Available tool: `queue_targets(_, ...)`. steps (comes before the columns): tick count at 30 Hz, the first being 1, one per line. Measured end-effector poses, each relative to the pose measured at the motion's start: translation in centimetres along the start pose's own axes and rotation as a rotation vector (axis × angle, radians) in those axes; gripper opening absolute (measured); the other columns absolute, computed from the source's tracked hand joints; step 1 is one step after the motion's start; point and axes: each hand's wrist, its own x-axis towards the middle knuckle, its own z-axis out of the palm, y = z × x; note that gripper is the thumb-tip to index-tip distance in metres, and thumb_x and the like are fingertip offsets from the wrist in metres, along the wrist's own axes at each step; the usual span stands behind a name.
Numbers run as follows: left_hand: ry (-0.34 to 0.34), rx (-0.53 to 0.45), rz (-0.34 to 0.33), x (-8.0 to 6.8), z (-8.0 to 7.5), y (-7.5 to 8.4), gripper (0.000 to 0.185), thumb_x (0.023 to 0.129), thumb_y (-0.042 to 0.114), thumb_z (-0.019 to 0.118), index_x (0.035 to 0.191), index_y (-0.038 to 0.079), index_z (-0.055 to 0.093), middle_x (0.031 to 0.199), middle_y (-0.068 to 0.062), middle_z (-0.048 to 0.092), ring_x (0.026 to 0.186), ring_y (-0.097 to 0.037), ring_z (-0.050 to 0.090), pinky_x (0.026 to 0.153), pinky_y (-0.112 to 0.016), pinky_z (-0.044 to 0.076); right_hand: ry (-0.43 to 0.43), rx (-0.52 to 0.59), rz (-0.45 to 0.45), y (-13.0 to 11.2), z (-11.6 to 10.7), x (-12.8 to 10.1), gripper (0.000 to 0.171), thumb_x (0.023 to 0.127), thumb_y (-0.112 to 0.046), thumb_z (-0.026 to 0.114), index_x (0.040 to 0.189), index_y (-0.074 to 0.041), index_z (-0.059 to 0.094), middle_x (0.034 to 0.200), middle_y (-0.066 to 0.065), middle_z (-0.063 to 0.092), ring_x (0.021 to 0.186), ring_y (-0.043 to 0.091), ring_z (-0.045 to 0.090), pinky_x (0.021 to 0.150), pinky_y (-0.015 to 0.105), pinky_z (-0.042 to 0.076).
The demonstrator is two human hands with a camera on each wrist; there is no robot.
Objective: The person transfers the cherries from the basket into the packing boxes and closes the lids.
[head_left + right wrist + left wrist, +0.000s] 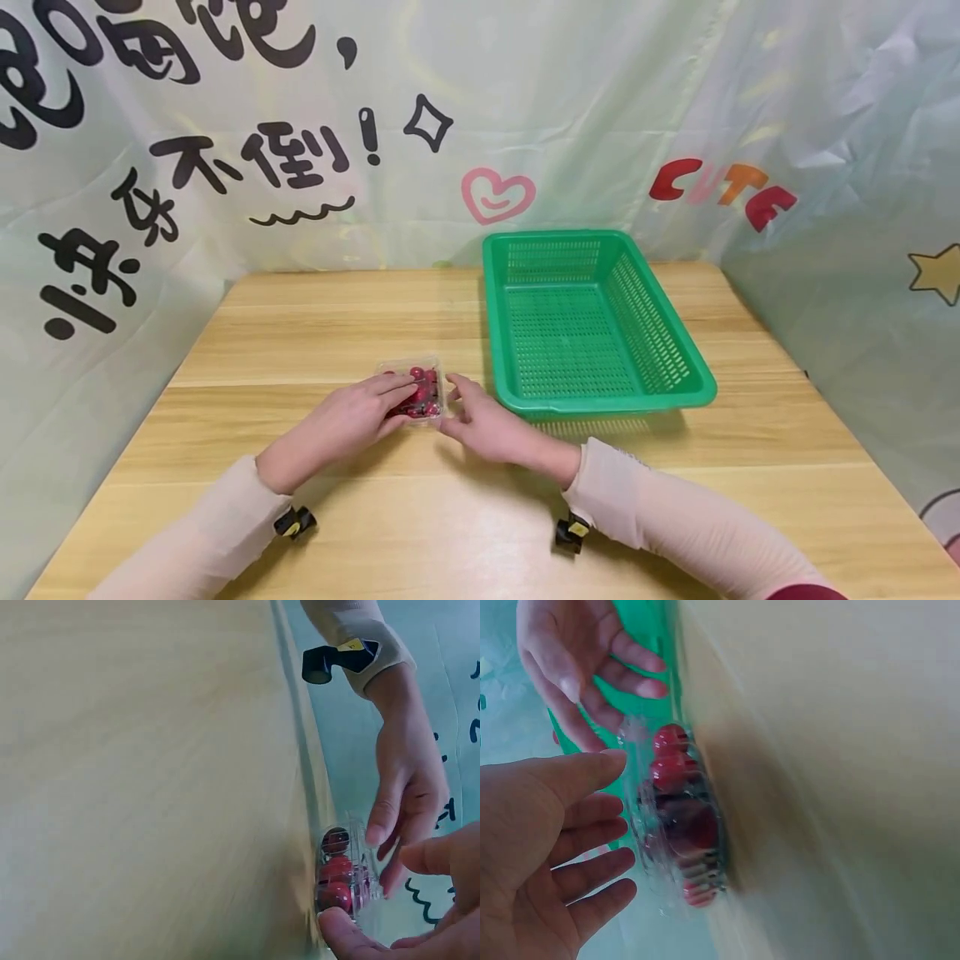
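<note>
Your table (pixel 315 333) is a pale wooden one, with a printed cloth backdrop (pixel 225 125) hanging behind it and along both sides. On the far right part of the table stands the green basket (pixel 667 333), a perforated plastic tray with nothing visible inside it. Just left of the basket's near corner, about the middle of the table, lies the clear box (pixel 415 392), a small see-through plastic pack of red round fruit; it sits flat on the wood, near the basket but apart from it.

Your left hand (pixel 358 417) lies over the left and near side of the clear box, fingers spread and fairly straight, with the fingertips resting on its lid; in the left wrist view the fingers (pixel 592 825) are loosely apart next to the pack rather than curled round it. Your right hand (pixel 483 425) is at the box's right edge, fingers apart and relaxed, thumb toward the near corner; the right wrist view shows the thumb tip (pixel 337 930) touching the pack's near end. Neither hand has closed on the box. A small black clip (pixel 295 522) sits at your left wrist and another black clip (pixel 572 532) at your right
</note>
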Motion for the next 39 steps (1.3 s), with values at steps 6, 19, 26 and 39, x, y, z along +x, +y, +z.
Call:
queue_targets(6,-0.048,-0.017,0.05,1.1,-0.4,0.3,0.046,0.091,0.026,0.07,0.128,0.0,0.062,0.13,-0.015,0.06,0.119,-0.033,0.058,0.095,-0.048,0.047,-0.041,0.478,0.159,0.6,0.5,1.0,0.058,0.096,-0.01,0.058,0.141,0.008,0.026,0.109,0.021,0.059,0.088,0.032,0.066,0.079,0.038,0.055)
queue_targets(19,-0.08,-0.111,0.11,2.2,-0.1,0.0,0.037,0.093,0.02,0.068,0.125,0.002,0.065,0.13,-0.013,0.061,0.121,-0.029,0.057,0.097,-0.043,0.046,-0.062,0.86,0.309,1.7,1.3,2.4,0.014,0.098,-0.005,0.052,0.108,0.004,0.049,0.088,0.019,0.065,0.071,0.021,0.067,0.072,0.035,0.057)
queue_targets(26,-0.077,-0.145,0.091,2.2,0.1,0.0,0.035,0.093,0.02,0.068,0.124,0.003,0.066,0.131,-0.014,0.061,0.122,-0.029,0.056,0.099,-0.043,0.045,-0.063,0.912,0.317,2.1,1.5,2.7,0.008,0.097,-0.006,0.056,0.101,0.0,0.052,0.086,0.016,0.068,0.072,0.018,0.068,0.073,0.033,0.057)
queue_targets(39,-0.034,-0.149,0.08,2.2,0.5,0.1,0.035,0.092,0.02,0.069,0.122,0.002,0.067,0.129,-0.013,0.061,0.12,-0.03,0.057,0.097,-0.044,0.046,-0.019,0.95,0.304,2.4,1.8,3.0,0.007,0.095,0.0,0.057,0.101,0.004,0.054,0.082,0.013,0.068,0.07,0.016,0.067,0.074,0.031,0.057)
